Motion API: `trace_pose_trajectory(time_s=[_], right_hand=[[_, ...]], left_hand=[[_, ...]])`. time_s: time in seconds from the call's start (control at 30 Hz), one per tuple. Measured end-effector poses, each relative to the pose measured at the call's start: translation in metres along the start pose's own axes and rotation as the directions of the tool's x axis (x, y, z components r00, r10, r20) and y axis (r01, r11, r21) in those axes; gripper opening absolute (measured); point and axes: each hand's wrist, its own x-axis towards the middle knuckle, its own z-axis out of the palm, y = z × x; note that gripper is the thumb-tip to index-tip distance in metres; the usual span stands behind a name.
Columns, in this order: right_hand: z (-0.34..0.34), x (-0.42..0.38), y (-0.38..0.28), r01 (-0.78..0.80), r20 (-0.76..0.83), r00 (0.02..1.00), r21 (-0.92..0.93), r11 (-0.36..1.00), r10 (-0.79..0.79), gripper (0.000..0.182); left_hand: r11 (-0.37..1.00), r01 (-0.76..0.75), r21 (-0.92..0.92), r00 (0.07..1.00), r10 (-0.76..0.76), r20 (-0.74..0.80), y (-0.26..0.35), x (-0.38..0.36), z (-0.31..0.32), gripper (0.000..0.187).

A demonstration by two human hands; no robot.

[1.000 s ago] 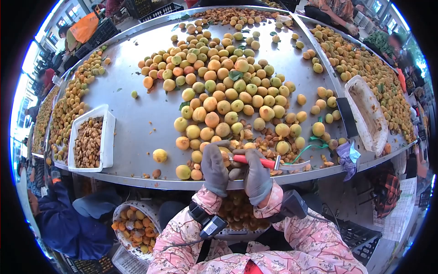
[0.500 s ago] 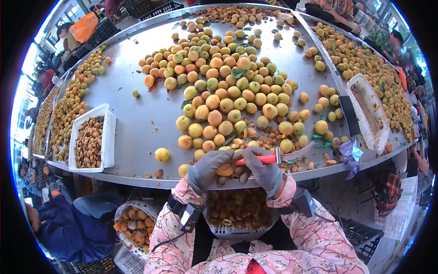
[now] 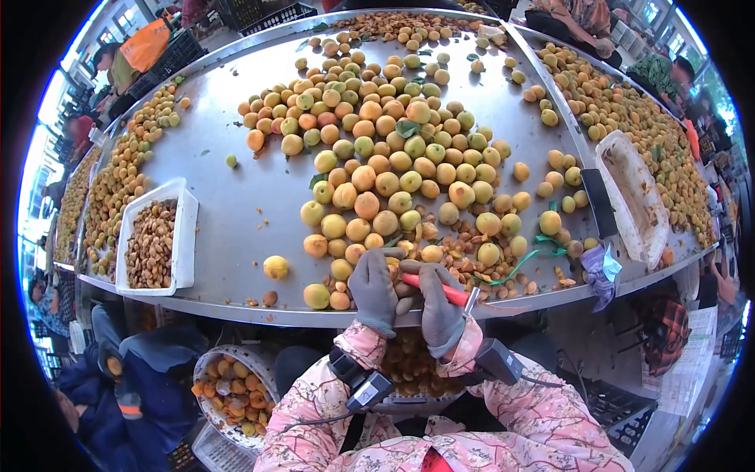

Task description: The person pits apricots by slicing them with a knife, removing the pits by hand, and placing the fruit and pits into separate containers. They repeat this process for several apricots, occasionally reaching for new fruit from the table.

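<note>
My left hand (image 3: 373, 289), in a grey glove, is closed at the table's front edge. A bit of orange apricot (image 3: 392, 271) shows at its fingers, mostly covered by them. Close beside it, my gloved right hand (image 3: 440, 305) grips a knife (image 3: 456, 295) by its red handle. The metal collar points down to the right; the blade cannot be made out. Beyond my hands spreads a pile of apricots (image 3: 385, 183). Pits and split pieces (image 3: 464, 256) lie just past my right hand. Below the edge, a crate with halved apricots (image 3: 417, 366) is partly hidden by my arms.
A white tub of pits (image 3: 189, 240) stands left on the metal table (image 3: 228, 204). An empty white tray (image 3: 657, 228) and a purple cloth (image 3: 602, 283) lie right. Below left is a bucket of apricots (image 3: 203, 385), beside a seated person (image 3: 149, 417). Other people work around.
Both hands have drawn closer together, the left moving right and the right shifting slightly left and down. The knife has turned, its blade no longer showing. The person at left has moved a hand.
</note>
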Motion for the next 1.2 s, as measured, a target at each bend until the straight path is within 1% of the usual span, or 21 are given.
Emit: trace_pose_trajectory(time_s=[0.17,0.2,0.23,0.27,0.33,0.37,0.4,0.43,0.47,0.53,0.57,0.63,0.77,0.83,0.87,0.9,0.93,0.97,1.07,1.13,1.2], right_hand=[[-0.014,0.008,-0.008,-0.032,0.068,0.997,0.142,0.989,0.022,0.035],[-0.017,0.010,-0.010,-0.031,0.071,0.997,0.140,0.990,0.021,0.035],[-0.020,0.011,-0.012,-0.051,0.099,0.994,0.118,0.992,0.039,0.035],[-0.022,0.011,-0.012,-0.072,0.124,0.990,0.098,0.993,0.060,0.035],[-0.017,0.009,-0.010,-0.079,0.105,0.992,0.099,0.992,0.068,0.036],[-0.016,0.008,-0.008,-0.066,0.098,0.994,0.107,0.992,0.055,0.035],[-0.015,0.008,-0.007,-0.051,0.091,0.995,0.112,0.992,0.040,0.035],[-0.012,0.006,-0.008,-0.051,0.092,0.995,0.111,0.993,0.041,0.035],[-0.006,0.003,-0.009,-0.037,0.043,0.999,0.096,0.995,0.033,0.035],[0.000,-0.001,-0.006,-0.028,-0.004,1.000,0.085,0.996,0.028,0.035],[0.002,-0.003,-0.004,-0.023,-0.024,0.999,0.120,0.993,0.026,0.035],[0.004,-0.004,0.000,-0.016,-0.049,0.998,0.152,0.988,0.024,0.035],[0.002,0.001,0.001,0.018,-0.017,1.000,0.097,0.995,-0.017,0.034],[-0.009,0.007,-0.007,0.005,0.067,0.998,0.104,0.995,-0.012,0.033],[-0.011,0.010,-0.012,0.007,0.066,0.998,0.101,0.995,-0.013,0.033],[-0.013,0.011,-0.017,-0.002,0.109,0.994,0.060,0.998,-0.004,0.034],[-0.015,0.012,-0.020,-0.010,0.152,0.988,0.022,1.000,0.007,0.035],[-0.018,0.015,-0.017,-0.014,0.190,0.982,0.017,1.000,0.011,0.035],[-0.020,0.014,-0.027,-0.035,0.302,0.952,-0.063,0.997,0.052,0.033],[-0.023,0.016,-0.022,-0.049,0.297,0.953,-0.073,0.996,0.069,0.033],[-0.023,0.016,-0.018,-0.061,0.291,0.953,-0.084,0.995,0.083,0.033]], left_hand=[[0.992,-0.089,-0.092,0.988,0.100,0.119,0.006,-0.002,0.002,0.039],[0.960,0.173,-0.222,0.969,-0.125,0.215,0.011,-0.001,-0.001,0.042],[0.846,0.431,-0.315,0.884,-0.324,0.338,0.014,0.002,-0.003,0.045],[0.845,0.434,-0.312,0.882,-0.327,0.340,0.012,0.007,-0.012,0.045],[0.624,0.727,-0.287,0.578,-0.330,0.746,0.008,0.017,-0.030,0.054],[0.623,0.728,-0.286,0.578,-0.333,0.745,0.004,0.014,-0.028,0.054],[0.848,0.487,-0.210,0.784,-0.319,0.533,0.003,0.008,-0.020,0.053],[0.974,0.224,-0.042,0.931,-0.201,0.305,0.002,0.003,-0.012,0.052],[0.973,0.226,-0.043,0.931,-0.203,0.304,-0.001,-0.003,-0.006,0.052],[0.988,-0.109,0.111,0.994,0.106,0.035,-0.003,-0.010,0.000,0.048],[0.987,-0.108,0.115,0.994,0.105,0.032,-0.002,-0.012,0.000,0.048],[0.970,0.158,-0.185,0.987,-0.150,0.056,0.009,-0.013,0.004,0.046],[0.964,0.171,-0.204,0.984,-0.158,0.078,0.000,-0.005,-0.003,0.044],[0.891,0.370,-0.262,0.904,-0.281,0.321,0.008,0.003,-0.003,0.045],[0.890,0.370,-0.265,0.904,-0.280,0.322,0.014,0.007,-0.007,0.045],[0.743,0.609,-0.278,0.731,-0.390,0.559,0.023,0.012,-0.016,0.045],[0.553,0.805,-0.214,0.493,-0.424,0.760,0.036,0.017,-0.024,0.046],[0.558,0.824,-0.099,0.415,-0.475,0.776,0.050,0.023,-0.030,0.048],[0.585,0.811,0.005,0.389,-0.546,0.742,0.059,0.027,-0.036,0.050],[0.560,0.828,-0.039,0.396,-0.532,0.748,0.053,0.021,-0.034,0.043],[0.775,0.631,-0.040,0.641,-0.491,0.590,0.054,0.012,-0.026,0.036]])
